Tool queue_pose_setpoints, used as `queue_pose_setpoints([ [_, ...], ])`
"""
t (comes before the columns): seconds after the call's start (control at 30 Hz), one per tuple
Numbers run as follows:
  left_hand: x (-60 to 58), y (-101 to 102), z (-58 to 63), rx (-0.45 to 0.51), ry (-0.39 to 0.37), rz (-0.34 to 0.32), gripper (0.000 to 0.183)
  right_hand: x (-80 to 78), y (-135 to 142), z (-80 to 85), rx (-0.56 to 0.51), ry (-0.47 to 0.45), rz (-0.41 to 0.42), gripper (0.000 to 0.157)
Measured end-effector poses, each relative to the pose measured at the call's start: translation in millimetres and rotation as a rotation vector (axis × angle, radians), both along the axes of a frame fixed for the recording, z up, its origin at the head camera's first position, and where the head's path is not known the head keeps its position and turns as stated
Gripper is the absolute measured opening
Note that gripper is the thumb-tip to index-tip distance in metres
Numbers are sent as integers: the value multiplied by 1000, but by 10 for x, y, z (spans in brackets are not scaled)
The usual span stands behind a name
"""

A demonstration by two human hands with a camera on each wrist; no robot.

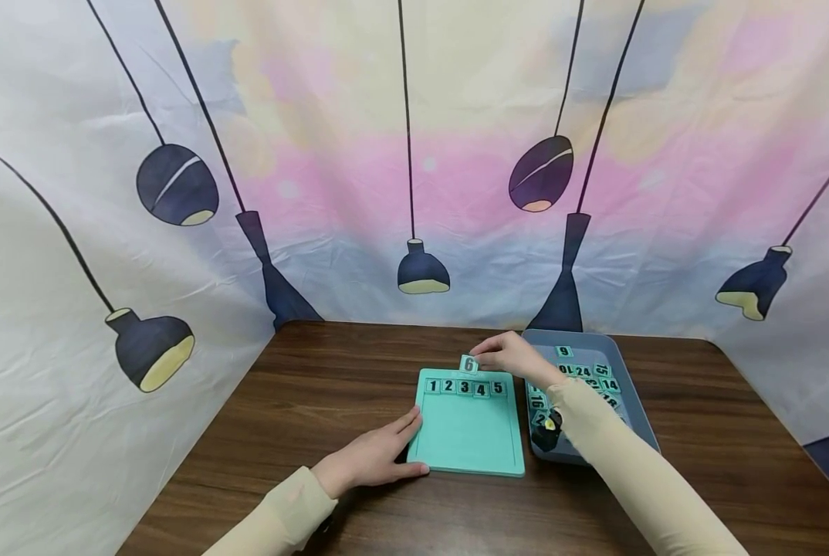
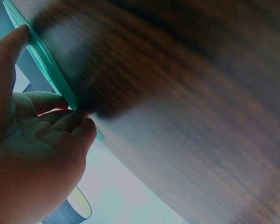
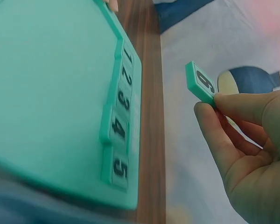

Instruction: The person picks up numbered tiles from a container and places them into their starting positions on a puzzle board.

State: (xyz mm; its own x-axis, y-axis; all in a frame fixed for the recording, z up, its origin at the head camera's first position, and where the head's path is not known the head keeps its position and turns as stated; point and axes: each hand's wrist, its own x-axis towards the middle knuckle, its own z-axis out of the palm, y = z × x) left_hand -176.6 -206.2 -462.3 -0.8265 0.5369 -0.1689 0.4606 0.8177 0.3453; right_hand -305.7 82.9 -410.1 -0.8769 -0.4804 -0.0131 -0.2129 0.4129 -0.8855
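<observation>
Tile 6 (image 3: 201,83) sits pinched in my right hand (image 1: 510,357) above the board (image 1: 468,440), which my flat left hand (image 1: 378,457) steadies; a loose pinch could drop it onto tiles 1–5 (image 1: 465,387)

Qty: 1 teal board (image 1: 468,432) w/ 5 number tiles (image 1: 465,387) seated, nos. 1–5. 1 tile "6" (image 1: 468,364) off-board; 1 grey tray (image 1: 637,401), approx. 9 loose tiles (image 1: 583,371) visible, rest hidden by arm. Hands: 2
</observation>
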Motion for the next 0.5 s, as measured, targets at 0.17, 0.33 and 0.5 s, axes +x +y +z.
queue_pose_setpoints([
  [0.17, -17, -3, 6, 1, -8, 7, 90, 24, -215, -26, 7, -15, 0, 22],
  [0.33, -9, -7, 14, 7, -17, 12, 89, 84, -413, -70, 23, -13, 13, 21],
  [0.5, -2, 2, 7, 14, -17, 11, 89, 152, -536, -151, 33, -6, 37, 20],
])
